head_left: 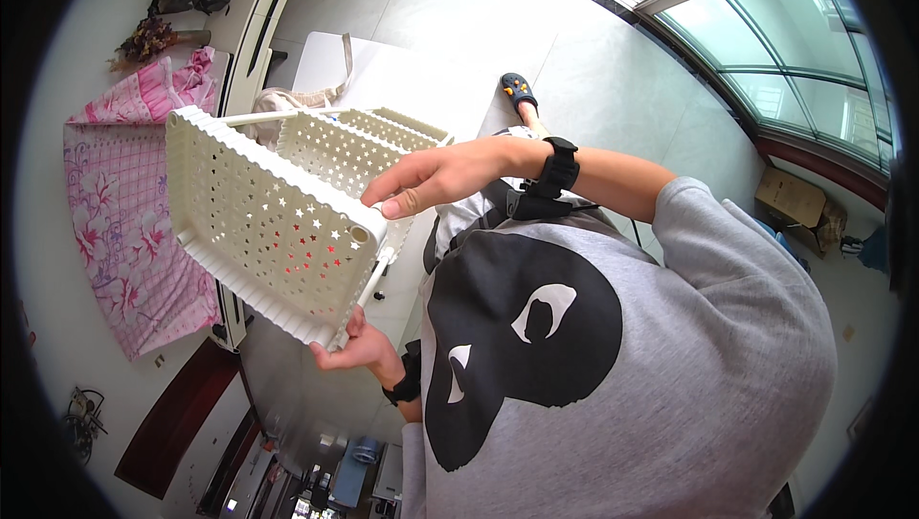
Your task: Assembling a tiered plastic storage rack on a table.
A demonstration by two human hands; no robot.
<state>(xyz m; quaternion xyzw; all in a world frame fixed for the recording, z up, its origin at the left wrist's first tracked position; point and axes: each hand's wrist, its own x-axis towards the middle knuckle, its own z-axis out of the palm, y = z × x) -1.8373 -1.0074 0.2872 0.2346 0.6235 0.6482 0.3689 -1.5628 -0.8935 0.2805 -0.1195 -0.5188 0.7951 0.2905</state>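
Observation:
A white plastic storage rack [258,213] with star-shaped holes and scalloped rims is held tilted before my body. White poles join its basket-like tiers. My right hand [431,179] is closed over the upper near corner of the front tier, beside a round socket, thumb along the rim. Lower down, my left hand [352,345] grips the bottom corner of the same tier near a pole, its thumb up against the edge. Part of the left fingers is hidden behind the rack. Dark straps circle both wrists.
Behind the rack stands a white table [321,64] with a beige strapped bag [297,98] on it. Pink flowered cloth [144,222] covers something at the left. A glass door [785,59] is at the upper right, a cardboard box [790,198] below it.

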